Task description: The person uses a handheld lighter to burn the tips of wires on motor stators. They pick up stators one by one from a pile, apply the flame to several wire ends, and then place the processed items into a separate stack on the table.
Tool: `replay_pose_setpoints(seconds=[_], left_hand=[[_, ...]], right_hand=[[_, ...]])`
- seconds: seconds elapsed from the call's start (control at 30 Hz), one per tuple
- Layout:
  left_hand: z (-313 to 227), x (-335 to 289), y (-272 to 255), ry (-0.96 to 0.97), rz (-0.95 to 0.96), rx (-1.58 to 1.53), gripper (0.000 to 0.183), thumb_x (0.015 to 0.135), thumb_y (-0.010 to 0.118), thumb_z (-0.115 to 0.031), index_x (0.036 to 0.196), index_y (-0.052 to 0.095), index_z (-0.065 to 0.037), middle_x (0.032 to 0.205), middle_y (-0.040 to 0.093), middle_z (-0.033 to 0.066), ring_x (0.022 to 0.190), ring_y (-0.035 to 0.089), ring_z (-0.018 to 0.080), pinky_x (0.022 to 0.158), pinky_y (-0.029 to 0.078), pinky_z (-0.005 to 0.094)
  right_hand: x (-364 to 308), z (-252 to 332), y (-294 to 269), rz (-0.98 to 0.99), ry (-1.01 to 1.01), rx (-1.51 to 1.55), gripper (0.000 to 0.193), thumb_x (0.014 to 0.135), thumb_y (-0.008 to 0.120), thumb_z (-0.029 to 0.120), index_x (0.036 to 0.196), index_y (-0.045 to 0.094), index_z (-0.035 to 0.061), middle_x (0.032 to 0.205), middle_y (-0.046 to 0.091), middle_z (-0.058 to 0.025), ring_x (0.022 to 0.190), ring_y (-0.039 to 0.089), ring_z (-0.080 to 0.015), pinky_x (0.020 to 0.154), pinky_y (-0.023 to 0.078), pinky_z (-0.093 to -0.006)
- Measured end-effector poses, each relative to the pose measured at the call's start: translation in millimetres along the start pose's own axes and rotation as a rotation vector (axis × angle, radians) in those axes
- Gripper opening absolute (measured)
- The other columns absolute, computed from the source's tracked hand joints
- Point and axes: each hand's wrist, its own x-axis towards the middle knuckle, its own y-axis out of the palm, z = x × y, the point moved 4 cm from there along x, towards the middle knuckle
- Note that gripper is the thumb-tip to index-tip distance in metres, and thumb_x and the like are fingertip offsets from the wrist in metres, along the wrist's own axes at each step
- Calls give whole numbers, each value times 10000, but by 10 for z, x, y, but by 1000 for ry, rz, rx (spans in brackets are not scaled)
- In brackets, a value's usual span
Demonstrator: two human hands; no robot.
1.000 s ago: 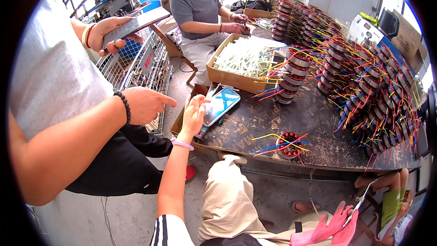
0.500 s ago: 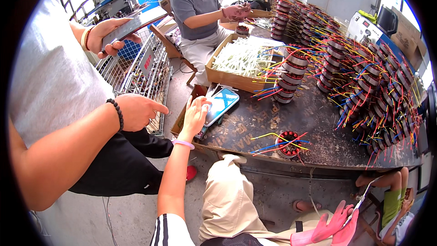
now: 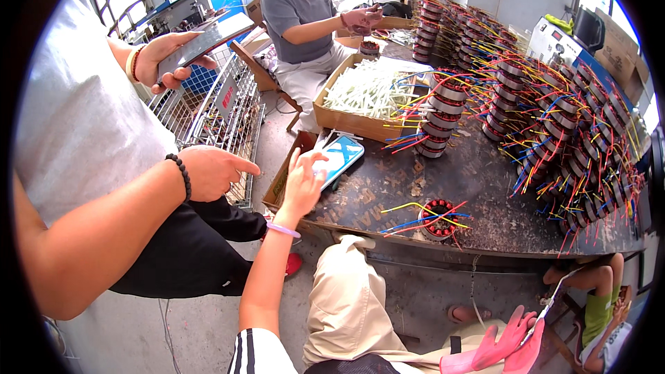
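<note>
My left hand (image 3: 303, 181), bare with a pale purple band at the wrist, is at a phone (image 3: 344, 156) with a blue-and-white screen. Its fingers are spread over the phone's near left side; whether the tips touch the screen is hard to tell. The phone lies at the table's left edge, beside an open cardboard box. Low on the right, my right hand (image 3: 524, 350) wears a pink rubber glove. A thin whitish strip (image 3: 552, 298) runs up from between its fingers. Another pink glove shape (image 3: 478, 355) lies against it, partly hidden.
A wound motor stator (image 3: 438, 219) with coloured leads sits near the dark table's front edge. Stacked stators (image 3: 568, 131) crowd the right. A carton (image 3: 346, 114) holds white strips. On the left, a standing person (image 3: 201, 173) points and holds a tablet; another person sits opposite.
My left hand has shifted slightly right and down over the phone. The standing person's pointing hand has moved a little right. My right hand stays nearly still.
</note>
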Motion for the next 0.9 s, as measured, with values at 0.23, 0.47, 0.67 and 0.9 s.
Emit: replay_pose_setpoints(seconds=[0.23,0.47,0.67,0.9], left_hand=[[-2422,-603,580,79,655,-863,439,726,626,-44,1145,498,-25,1076,557,155,1027,552,327,896,442,413],[-3510,-1654,1087,279,1081,-1063,1064,670,746,-86,1470,52,18,1417,314,282,1182,489,376,929,450,403],[-3535,-2031,1379,369,1063,-799,982,721,710,-132,1451,75,38,1344,387,248,1012,584,346,824,488,408],[-3511,-2084,1312,-142,995,-1151,339,867,550,-15,1195,464,-34,1010,601,121,954,609,243,820,476,322]], right_hand=[[42,-39,-28,88,21,81,249,955,521,332,980,545,85,1125,589,-18,1195,475,-247,1007,373,-477],[101,-20,-149,295,169,158,267,958,494,374,986,537,113,1132,585,-11,1209,475,-265,946,411,-493],[-3,69,-86,179,41,178,281,961,477,396,1000,568,134,1129,594,11,1237,471,-209,944,404,-512],[142,33,-281,252,189,503,245,918,567,341,1021,591,120,1215,569,37,1288,411,-186,1032,320,-510]])
